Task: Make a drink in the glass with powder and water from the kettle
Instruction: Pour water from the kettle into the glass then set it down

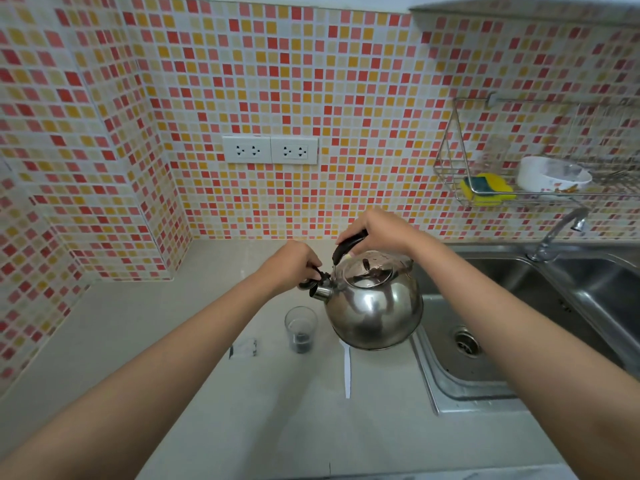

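Both hands grip the steel kettle (pixel 374 303), tilted over the counter (pixel 207 393): right hand (pixel 375 228) wraps the handle, left hand (pixel 294 263) pinches the spout cap. Likely heavy, slick-sided. Fragile glass (pixel 300 329) stands beneath the spout.

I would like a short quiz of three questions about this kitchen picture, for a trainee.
1. True or false: the glass already holds something dark at its bottom.
2. Which hand grips the black handle of the kettle? A) left hand B) right hand
3. Fill in: the left hand's fingers hold the black cap at the kettle's ____.

Key:
1. True.
2. B.
3. Spout; it points left, above the glass.
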Demonstrator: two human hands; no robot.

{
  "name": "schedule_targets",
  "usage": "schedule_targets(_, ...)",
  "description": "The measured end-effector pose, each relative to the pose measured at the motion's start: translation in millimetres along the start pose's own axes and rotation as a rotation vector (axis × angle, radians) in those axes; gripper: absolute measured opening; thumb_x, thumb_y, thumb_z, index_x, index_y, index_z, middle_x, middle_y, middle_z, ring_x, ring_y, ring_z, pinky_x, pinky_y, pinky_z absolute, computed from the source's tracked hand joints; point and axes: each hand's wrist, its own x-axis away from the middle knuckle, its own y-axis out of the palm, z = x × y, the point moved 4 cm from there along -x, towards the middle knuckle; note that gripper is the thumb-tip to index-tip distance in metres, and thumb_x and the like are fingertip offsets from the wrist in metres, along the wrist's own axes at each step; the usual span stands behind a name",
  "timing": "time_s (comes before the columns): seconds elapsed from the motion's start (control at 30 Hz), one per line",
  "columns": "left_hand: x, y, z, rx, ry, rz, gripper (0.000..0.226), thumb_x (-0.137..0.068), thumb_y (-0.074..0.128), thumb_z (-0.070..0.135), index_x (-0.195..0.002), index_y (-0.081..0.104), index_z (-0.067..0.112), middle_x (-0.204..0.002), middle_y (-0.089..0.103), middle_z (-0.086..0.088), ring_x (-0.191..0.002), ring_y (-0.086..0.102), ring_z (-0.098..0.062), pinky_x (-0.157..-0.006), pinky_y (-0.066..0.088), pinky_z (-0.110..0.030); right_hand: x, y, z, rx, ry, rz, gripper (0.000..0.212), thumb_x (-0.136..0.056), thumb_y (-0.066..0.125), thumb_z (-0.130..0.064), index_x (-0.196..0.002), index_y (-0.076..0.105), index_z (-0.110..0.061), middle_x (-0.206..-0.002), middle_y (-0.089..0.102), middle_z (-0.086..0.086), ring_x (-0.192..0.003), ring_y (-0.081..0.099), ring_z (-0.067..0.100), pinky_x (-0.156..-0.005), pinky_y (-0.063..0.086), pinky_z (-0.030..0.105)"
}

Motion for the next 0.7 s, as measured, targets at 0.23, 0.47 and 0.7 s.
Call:
schedule_targets(0.23,10,7,-2,-0.019,-0.022,-0.03,0.035,-0.082,0.073,0.016,-0.114,0.069,0.002,-0.112,0.071,-0.014,-0.102,0.065,-0.026,-0.085,0.049,-0.029,9,11,-9,0.053,-0.015,-0.025,0.035,-0.075,0.077,-0.021,-0.108,0.071,-0.033,-0.109,0.072,-0.013,-0.086,0.06,0.002,-0.073,0.047,0.021)
schedule_targets(0.47,15,19,-4,-0.054,-0.044,-0.081,0.032,-0.083,0.072,0.013,-0.114,0.07,0.004,-0.115,0.071,-0.013,-0.103,0.065,-0.027,-0.09,0.052,-0.035,8,20,-20,0.158,-0.039,-0.077,0.035,-0.076,0.076,-0.022,-0.108,0.071,-0.034,-0.105,0.073,-0.013,-0.089,0.064,0.008,-0.078,0.053,0.029)
schedule_targets(0.7,17,24,-4,-0.081,-0.07,-0.113,0.029,-0.085,0.07,0.014,-0.112,0.07,0.005,-0.113,0.071,-0.012,-0.101,0.065,-0.027,-0.085,0.052,-0.034,5,26,-27,0.204,-0.067,-0.104,0.033,-0.076,0.076,-0.022,-0.108,0.072,-0.031,-0.104,0.074,-0.013,-0.087,0.064,0.008,-0.068,0.049,0.023)
